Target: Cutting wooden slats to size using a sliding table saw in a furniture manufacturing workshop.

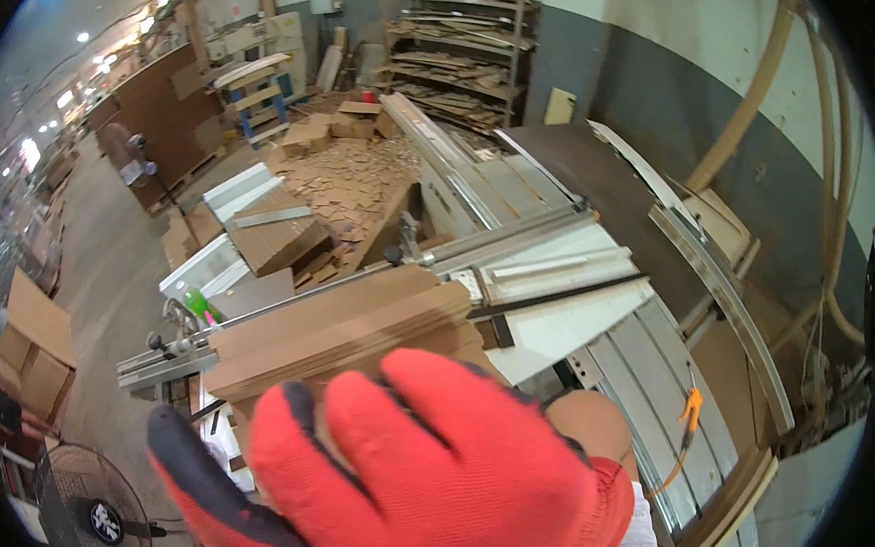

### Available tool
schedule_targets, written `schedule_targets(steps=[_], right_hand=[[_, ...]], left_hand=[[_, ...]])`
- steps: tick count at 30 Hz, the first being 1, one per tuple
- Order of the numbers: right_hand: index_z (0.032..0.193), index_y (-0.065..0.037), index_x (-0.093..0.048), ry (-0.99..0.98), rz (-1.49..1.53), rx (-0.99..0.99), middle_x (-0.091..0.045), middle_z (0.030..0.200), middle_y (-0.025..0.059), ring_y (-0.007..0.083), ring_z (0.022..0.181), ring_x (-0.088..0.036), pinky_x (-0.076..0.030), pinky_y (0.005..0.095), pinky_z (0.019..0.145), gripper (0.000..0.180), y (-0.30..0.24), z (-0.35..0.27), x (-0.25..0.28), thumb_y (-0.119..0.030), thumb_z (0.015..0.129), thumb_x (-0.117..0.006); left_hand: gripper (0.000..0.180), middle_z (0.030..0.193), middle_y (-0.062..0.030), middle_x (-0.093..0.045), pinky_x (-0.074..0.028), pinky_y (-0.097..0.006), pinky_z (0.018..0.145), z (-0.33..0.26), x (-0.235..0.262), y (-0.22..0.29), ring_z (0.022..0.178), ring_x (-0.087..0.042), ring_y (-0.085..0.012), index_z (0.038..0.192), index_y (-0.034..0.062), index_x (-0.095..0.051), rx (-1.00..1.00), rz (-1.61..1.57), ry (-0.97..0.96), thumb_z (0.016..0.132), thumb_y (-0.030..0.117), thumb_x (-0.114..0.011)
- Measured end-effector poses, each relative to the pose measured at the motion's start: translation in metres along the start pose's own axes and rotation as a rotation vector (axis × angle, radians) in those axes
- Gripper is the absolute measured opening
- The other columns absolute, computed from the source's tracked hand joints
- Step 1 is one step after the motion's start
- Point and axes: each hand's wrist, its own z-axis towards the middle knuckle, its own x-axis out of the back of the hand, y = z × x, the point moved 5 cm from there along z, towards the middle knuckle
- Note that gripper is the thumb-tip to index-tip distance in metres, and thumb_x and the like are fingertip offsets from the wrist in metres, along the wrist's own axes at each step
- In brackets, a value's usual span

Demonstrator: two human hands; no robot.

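Red-gloved right hand [466,466], fingers [363,424] loosely spread, hangs before brown boards [339,333] on a metal-railed worktable [657,362] near gray-and-white workshop walls [661,52].

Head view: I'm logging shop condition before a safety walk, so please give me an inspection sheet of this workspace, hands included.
Surface: grey machine table, marked with dark lines.
Things at hand: stack of brown boards, partly covered in view by the right hand; contact cannot be told.
Clutter: heap of brown offcuts; green bottle.
Hands: right gloved in red and dark, grip unclear; left hand not in view.
Cables: orange line at an orange-handled tool.
Surroundings: loaded shelf rack; caged fan.
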Motion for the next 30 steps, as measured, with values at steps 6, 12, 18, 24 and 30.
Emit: schedule_targets(steps=[6, 12, 18, 24, 30], right_hand=[[0.083, -0.014, -0.070, 0.057, -0.009, -0.023, -0.052, 0.077, 0.0002, 0.0180, 0.064, -0.048, -0.040, 0.0330, 0.054, 0.014, -0.010, 0.010, -0.002, -0.026, 0.076, -0.075], [0.091, -0.014, -0.072, 0.034, -0.102, 0.215, -0.055, 0.082, 0.0001, 0.0180, 0.064, -0.049, -0.042, 0.0313, 0.055, 0.017, -0.015, 0.017, -0.014, -0.020, 0.076, -0.069], [0.091, -0.018, -0.074, -0.197, -0.010, 0.108, -0.060, 0.077, 0.0005, 0.0158, 0.059, -0.057, -0.050, 0.0299, 0.056, 0.037, -0.033, 0.029, -0.015, -0.024, 0.055, -0.076], [0.092, -0.016, -0.075, -0.326, -0.005, 0.073, -0.064, 0.080, 0.0019, 0.0194, 0.062, -0.059, -0.051, 0.0339, 0.061, 0.033, -0.041, 0.026, -0.013, -0.027, 0.061, -0.073], [0.104, -0.012, -0.072, -0.104, -0.092, 0.325, -0.061, 0.091, 0.0032, 0.0192, 0.069, -0.056, -0.052, 0.0320, 0.064, 0.033, -0.041, 0.010, -0.011, -0.024, 0.075, -0.060]], left_hand=[[0.029, 0.113, -0.0169, -0.064, -0.040, -0.053, 0.101, -0.018, 0.001, 0.012, 0.106, -0.057, -0.0376, 0.108, 0.0006, -0.066, -0.005, 0.081, 0.056, 0.089, 0.022, -0.063], [0.028, 0.112, -0.0166, -0.064, -0.040, -0.053, 0.101, -0.042, -0.001, 0.022, 0.105, -0.058, -0.0376, 0.106, 0.0008, -0.066, -0.021, 0.139, 0.124, 0.089, 0.022, -0.063], [0.026, 0.111, -0.0163, -0.064, -0.040, -0.054, 0.100, -0.064, -0.009, 0.024, 0.104, -0.058, -0.0375, 0.105, 0.0011, -0.066, -0.030, 0.164, 0.173, 0.088, 0.022, -0.063], [0.025, 0.110, -0.0160, -0.064, -0.040, -0.054, 0.100, -0.080, -0.024, 0.020, 0.103, -0.058, -0.0374, 0.103, 0.0014, -0.066, -0.048, 0.175, 0.217, 0.088, 0.021, -0.063], [0.024, 0.109, -0.0158, -0.064, -0.040, -0.055, 0.099, -0.090, -0.034, 0.021, 0.102, -0.059, -0.0374, 0.101, 0.0017, -0.066, -0.062, 0.202, 0.249, 0.087, 0.021, -0.063]])
